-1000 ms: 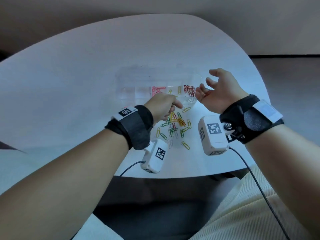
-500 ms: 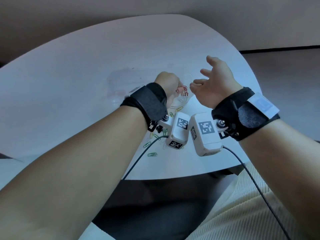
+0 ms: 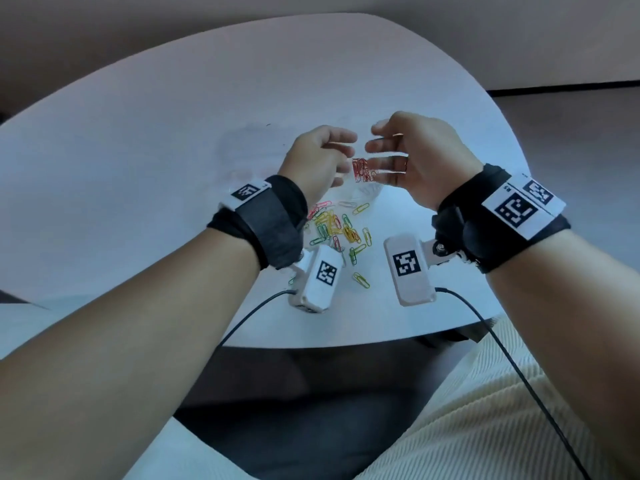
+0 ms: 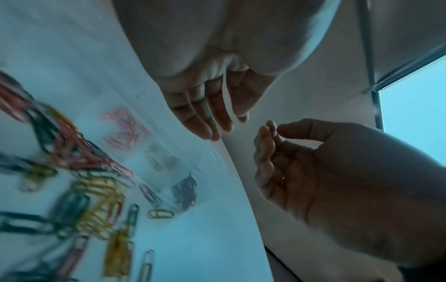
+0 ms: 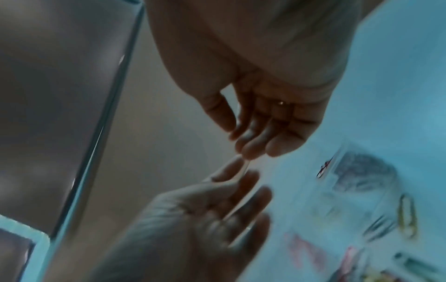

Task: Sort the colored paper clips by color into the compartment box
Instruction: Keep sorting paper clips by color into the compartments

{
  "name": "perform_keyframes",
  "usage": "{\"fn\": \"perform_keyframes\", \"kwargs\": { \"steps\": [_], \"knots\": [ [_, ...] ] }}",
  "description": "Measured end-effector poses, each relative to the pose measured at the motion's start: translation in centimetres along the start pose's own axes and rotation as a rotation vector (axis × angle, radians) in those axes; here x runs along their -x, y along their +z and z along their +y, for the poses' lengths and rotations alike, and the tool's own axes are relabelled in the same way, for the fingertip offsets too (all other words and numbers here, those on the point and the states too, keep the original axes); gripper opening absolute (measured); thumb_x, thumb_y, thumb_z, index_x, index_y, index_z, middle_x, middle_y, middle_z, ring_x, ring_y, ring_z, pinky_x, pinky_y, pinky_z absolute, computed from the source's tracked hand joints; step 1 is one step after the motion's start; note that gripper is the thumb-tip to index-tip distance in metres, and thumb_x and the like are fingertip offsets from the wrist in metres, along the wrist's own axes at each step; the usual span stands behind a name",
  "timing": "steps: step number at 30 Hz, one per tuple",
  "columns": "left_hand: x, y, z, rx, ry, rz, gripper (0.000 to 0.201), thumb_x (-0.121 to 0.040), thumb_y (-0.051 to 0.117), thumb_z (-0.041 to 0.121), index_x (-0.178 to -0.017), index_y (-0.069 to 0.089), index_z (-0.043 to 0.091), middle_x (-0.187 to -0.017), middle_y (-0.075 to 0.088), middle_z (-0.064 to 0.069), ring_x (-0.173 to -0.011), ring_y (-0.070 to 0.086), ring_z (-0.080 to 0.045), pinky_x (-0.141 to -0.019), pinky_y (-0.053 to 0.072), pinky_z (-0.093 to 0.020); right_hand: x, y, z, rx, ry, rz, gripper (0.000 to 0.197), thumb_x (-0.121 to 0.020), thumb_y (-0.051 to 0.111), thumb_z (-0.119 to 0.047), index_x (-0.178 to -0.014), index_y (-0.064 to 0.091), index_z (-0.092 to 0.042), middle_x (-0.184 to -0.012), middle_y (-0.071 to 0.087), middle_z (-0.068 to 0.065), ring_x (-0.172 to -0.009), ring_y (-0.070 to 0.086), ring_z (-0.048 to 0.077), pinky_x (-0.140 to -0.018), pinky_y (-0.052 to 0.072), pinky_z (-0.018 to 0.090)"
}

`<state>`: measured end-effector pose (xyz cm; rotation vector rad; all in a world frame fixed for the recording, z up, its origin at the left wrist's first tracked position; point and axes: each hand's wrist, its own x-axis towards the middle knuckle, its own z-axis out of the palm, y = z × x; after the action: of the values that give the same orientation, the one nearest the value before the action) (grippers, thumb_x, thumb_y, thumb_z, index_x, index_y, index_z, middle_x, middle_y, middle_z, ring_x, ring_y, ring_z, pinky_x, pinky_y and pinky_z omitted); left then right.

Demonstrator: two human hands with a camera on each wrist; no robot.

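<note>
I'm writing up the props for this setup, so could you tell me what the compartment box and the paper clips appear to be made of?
Compartment box: probably clear, glossy plastic; the clips inside and the table show through its walls.
Paper clips: bent wire with a coloured coating, likely vinyl or paint over metal, in red, yellow and green; the core isn't visible.

Lighting: dim, cool blue cast, soft shadows. Head view: sharp at centre, tabletop (image 3: 138, 168) bowed by wide-angle distortion. Left wrist view: near clips (image 4: 91, 190) blurred; bright window at the right edge. Right wrist view: smeared throughout, noisy.
</note>
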<state>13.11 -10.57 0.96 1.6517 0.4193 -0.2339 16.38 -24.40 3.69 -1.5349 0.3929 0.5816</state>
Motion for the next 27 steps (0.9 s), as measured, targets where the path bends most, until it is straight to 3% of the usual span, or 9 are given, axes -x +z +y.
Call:
{"fn": "perform_keyframes", "kwargs": {
  "steps": [2, 5, 10, 13, 17, 20, 23, 27],
  "knots": [
    [0.7, -1.1, -0.9, -0.096, 0.029, 0.02, 0.031, -0.087, 0.044, -0.004, -0.094, 0.066, 0.018, -0.092, 0.065, -0.002, -0.076, 0.061, -0.016, -0.067, 0.052, -0.03, 0.0, 0.5, 0.6, 0.256, -0.044, -0.042, 0.015, -0.087, 0.05, -0.013, -0.087, 0.065, -0.012, -0.072, 0.064, 0.003, -0.06, 0.058, 0.019, -0.057, 0.047, 0.026],
    [1.7, -2.2, -2.9, -0.21, 0.024, 0.017, 0.029, -0.087, 0.049, -0.003, -0.082, 0.065, 0.021, -0.084, 0.064, -0.001, -0.069, 0.06, -0.018, -0.06, 0.05, -0.031, -0.2, 1.0, 2.3, 0.632, -0.109, -0.068, 0.016, -0.087, 0.056, -0.014, -0.089, 0.071, -0.009, -0.075, 0.069, 0.002, -0.059, 0.061, 0.014, -0.055, 0.049, 0.024],
    [3.2, -3.6, -7.1, -0.44, -0.002, -0.004, 0.028, -0.083, 0.055, 0.002, -0.077, 0.063, 0.029, -0.086, 0.067, 0.003, -0.079, 0.063, -0.018, -0.076, 0.053, -0.031, -1.0, 1.0, 5.6, 1.015, -0.12, -0.126, 0.014, -0.086, 0.06, -0.011, -0.087, 0.074, -0.011, -0.081, 0.074, 0.008, -0.072, 0.071, 0.023, -0.057, 0.055, 0.027],
    [3.9, -3.5, -9.0, -0.604, 0.016, -0.07, 0.022, -0.084, 0.057, 0.006, -0.086, 0.064, 0.026, -0.091, 0.066, 0.006, -0.081, 0.061, -0.015, -0.076, 0.051, -0.027, -1.6, 0.7, 6.8, 1.145, -0.101, -0.141, 0.009, -0.084, 0.067, -0.011, -0.089, 0.072, -0.016, -0.074, 0.066, -0.002, -0.069, 0.065, 0.017, -0.059, 0.051, 0.023],
    [4.6, -1.9, -10.1, -0.74, 0.083, -0.175, 0.018, -0.084, 0.06, 0.011, -0.095, 0.065, 0.025, -0.091, 0.063, 0.007, -0.078, 0.056, -0.012, -0.073, 0.048, -0.027, -2.5, -0.2, 7.9, 1.221, -0.136, -0.069, 0.012, -0.081, 0.075, -0.016, -0.09, 0.071, -0.022, -0.096, 0.066, 0.0, -0.088, 0.064, 0.018, -0.073, 0.049, 0.025],
    [5.1, -0.4, -10.6, -0.831, 0.145, -0.256, 0.019, -0.085, 0.058, 0.014, -0.096, 0.065, 0.027, -0.09, 0.062, 0.007, -0.083, 0.056, -0.015, -0.075, 0.047, -0.029, -2.7, -0.6, 8.8, 1.27, -0.137, -0.059, 0.012, -0.078, 0.076, -0.014, -0.087, 0.073, -0.02, -0.098, 0.068, 0.0, -0.081, 0.06, 0.018, -0.068, 0.046, 0.024],
    [5.0, -0.5, -10.6, -0.847, 0.105, -0.193, 0.017, -0.083, 0.058, 0.015, -0.092, 0.061, 0.029, -0.083, 0.059, 0.008, -0.081, 0.056, -0.018, -0.073, 0.049, -0.032, -2.7, -0.6, 9.3, 1.268, -0.139, -0.028, 0.014, -0.076, 0.076, -0.007, -0.086, 0.075, -0.017, -0.093, 0.07, 0.003, -0.078, 0.062, 0.019, -0.066, 0.046, 0.024],
    [4.3, -2.6, -10.4, -0.855, 0.018, -0.082, 0.017, -0.083, 0.06, 0.014, -0.092, 0.059, 0.028, -0.078, 0.057, 0.01, -0.079, 0.058, -0.018, -0.072, 0.049, -0.029, -2.7, -0.2, 9.3, 1.246, -0.159, -0.009, 0.015, -0.079, 0.072, -0.013, -0.092, 0.072, -0.02, -0.096, 0.062, 0.003, -0.084, 0.063, 0.021, -0.069, 0.049, 0.025]
  ]
}}
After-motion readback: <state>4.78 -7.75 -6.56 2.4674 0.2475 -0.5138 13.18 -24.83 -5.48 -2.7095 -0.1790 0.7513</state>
